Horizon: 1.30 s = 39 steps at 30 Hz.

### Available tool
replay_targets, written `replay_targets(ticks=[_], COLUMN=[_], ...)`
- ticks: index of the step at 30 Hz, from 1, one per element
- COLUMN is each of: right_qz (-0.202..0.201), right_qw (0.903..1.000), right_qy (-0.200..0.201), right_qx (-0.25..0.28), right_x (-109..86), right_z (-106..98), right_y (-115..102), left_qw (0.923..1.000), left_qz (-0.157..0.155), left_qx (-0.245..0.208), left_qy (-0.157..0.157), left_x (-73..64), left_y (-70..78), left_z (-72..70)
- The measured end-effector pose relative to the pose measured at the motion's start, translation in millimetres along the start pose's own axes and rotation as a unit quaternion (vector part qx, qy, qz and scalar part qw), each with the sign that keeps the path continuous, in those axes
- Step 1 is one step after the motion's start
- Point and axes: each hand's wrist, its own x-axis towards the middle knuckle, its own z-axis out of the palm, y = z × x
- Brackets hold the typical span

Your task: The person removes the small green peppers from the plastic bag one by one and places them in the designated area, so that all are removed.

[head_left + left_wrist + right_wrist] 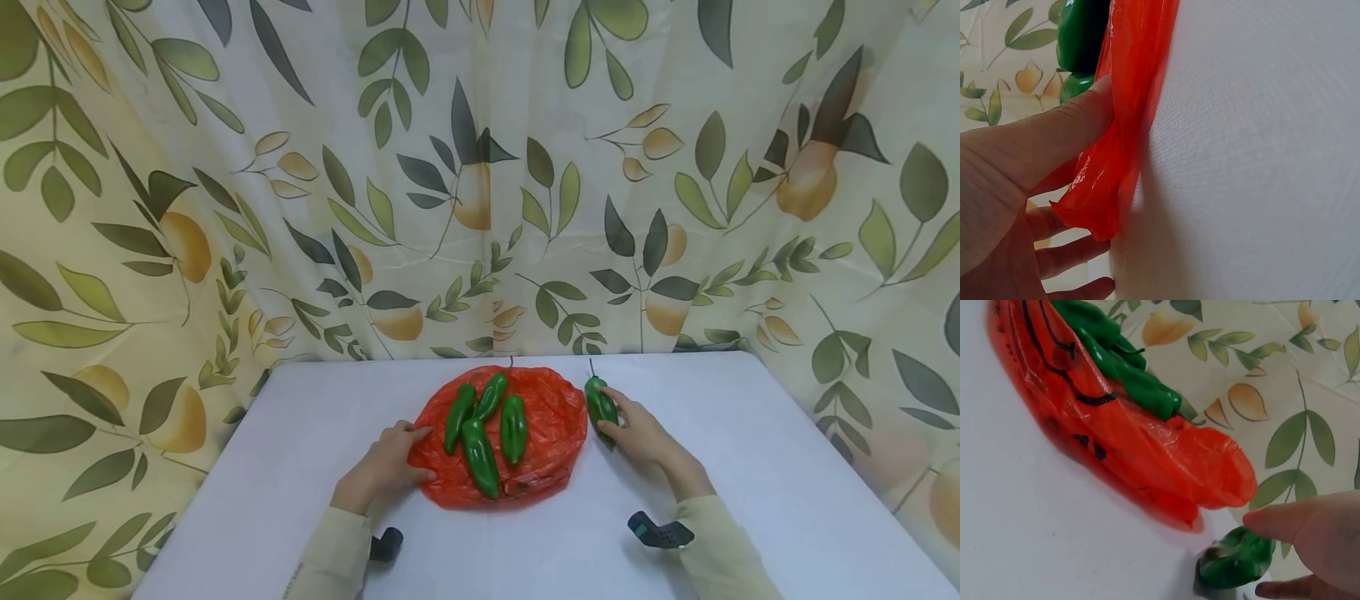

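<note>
A crumpled red plastic bag lies spread on the table, with several green peppers on top of it. My left hand is at the bag's left edge, thumb and fingers spread apart. Up close in the left wrist view, the thumb rests against the red plastic while the other fingers lie behind it. Just right of the bag, another green pepper with a thin stem lies on the table. My right hand holds this pepper between thumb and fingers; its blossom end shows in the right wrist view.
A white table carries everything. Behind and beside it hangs a curtain printed with leaves and fruit. Dark wrist-camera mounts stick out from both sleeves. Black printed lines mark the bag's side.
</note>
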Motion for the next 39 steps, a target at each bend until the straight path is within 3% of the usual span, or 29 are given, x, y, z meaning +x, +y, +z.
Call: replay_targets(ticks=[8, 16, 25, 32, 39], right_qz=[0.02, -0.022, -0.103, -0.143, -0.144], right_qw=[0.9989, 0.9962, 0.989, 0.9846, 0.9887], right_qy=[0.028, 0.083, 0.106, 0.093, 0.035], right_qx=[-0.032, -0.018, -0.008, -0.037, -0.023], right_x=[-3.1, -8.0, -5.6, -6.7, -11.4], right_z=[-2.5, 6.0, 39.2, 66.8, 85.0], right_y=[-15.7, -43.4, -62.4, -74.7, -77.9], left_qw=[1.0, 1.0, 1.0, 1.0, 1.0], left_qz=[0.002, -0.002, 0.003, -0.001, -0.002], left_qx=[0.0, 0.003, 0.004, 0.003, 0.002], left_qy=[-0.001, -0.001, 0.0, 0.002, -0.004], left_x=[1.7, 2.0, 2.2, 2.7, 2.4], left_y=[-4.3, -4.6, -4.2, -3.2, -4.2], left_z=[1.7, 0.6, 0.9, -0.6, 0.0])
